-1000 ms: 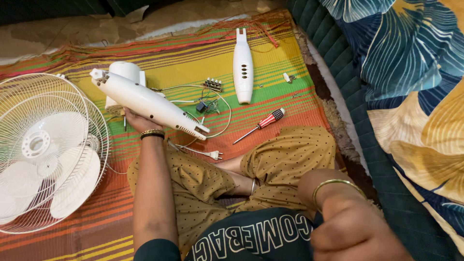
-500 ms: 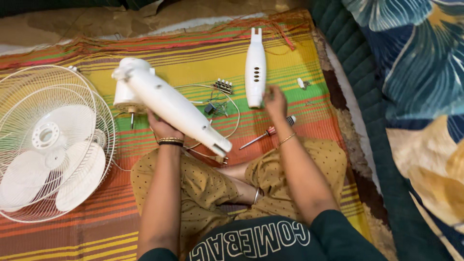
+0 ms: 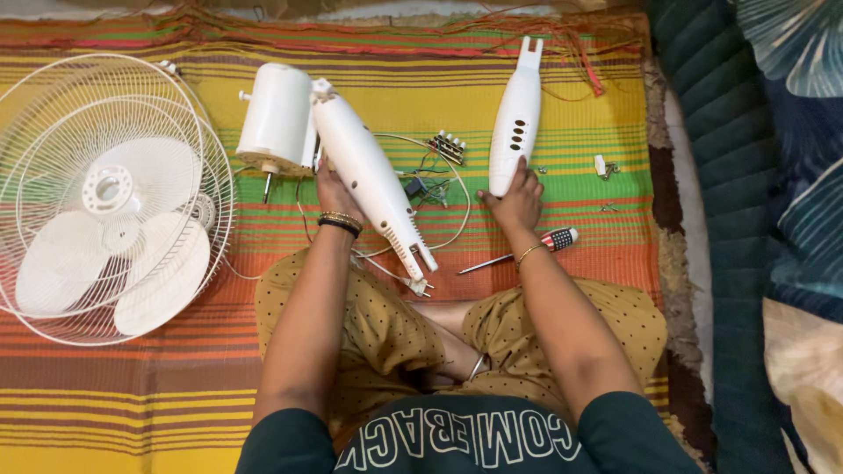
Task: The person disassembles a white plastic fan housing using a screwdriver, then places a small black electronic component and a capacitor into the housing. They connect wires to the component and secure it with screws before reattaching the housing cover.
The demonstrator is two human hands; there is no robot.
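Since a moment ago, my right hand (image 3: 518,200) has come down onto the bottom end of the white cover piece (image 3: 516,116) lying on the striped mat (image 3: 132,395), and my fingers now close on it. My left hand (image 3: 332,191) grasps the long white fan neck (image 3: 369,180), which joins the round motor part (image 3: 277,118) and is lifted a bit. I think I am putting the neck back together, so next I must lift the cover and line it up.
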